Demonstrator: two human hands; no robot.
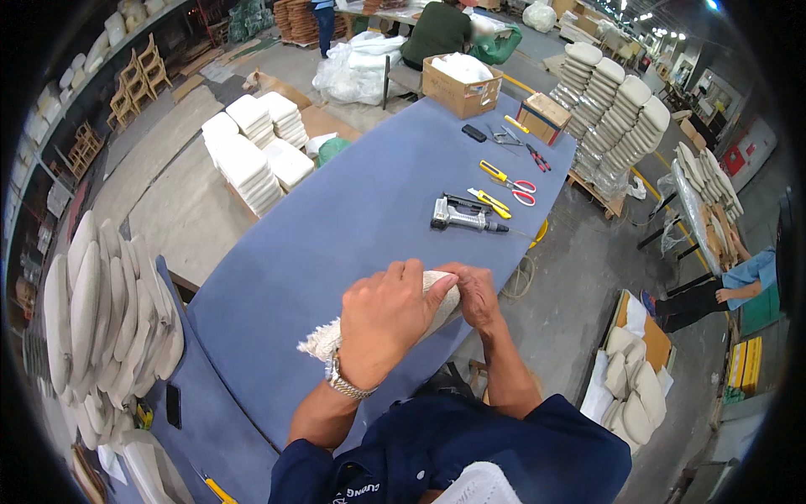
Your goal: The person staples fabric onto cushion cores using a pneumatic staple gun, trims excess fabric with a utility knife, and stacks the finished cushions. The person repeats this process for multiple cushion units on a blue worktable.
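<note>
A beige fabric-covered cushion (pixel 445 312) is held on edge just above the near part of the blue-covered table (pixel 294 260). My left hand (pixel 379 309), with a metal watch at the wrist, curls over its top and side. My right hand (pixel 476 296) wraps round its far right end, thumbs close together there. A frayed fabric edge (pixel 319 340) sticks out to the left, below my left hand. My palms and fingers hide much of the cushion. Beyond my hands lie a staple gun (pixel 462 217), a yellow utility knife (pixel 491 202) and red-handled scissors (pixel 514 185).
Red-handled pliers (pixel 537 158), a black case (pixel 474 133) and cardboard boxes (pixel 462 92) sit toward the table's far end. Beige cushions (pixel 109 302) are piled at the left, beside a phone (pixel 174 406). White cushion stacks (pixel 252 151) stand beyond the left edge. Other people work farther off.
</note>
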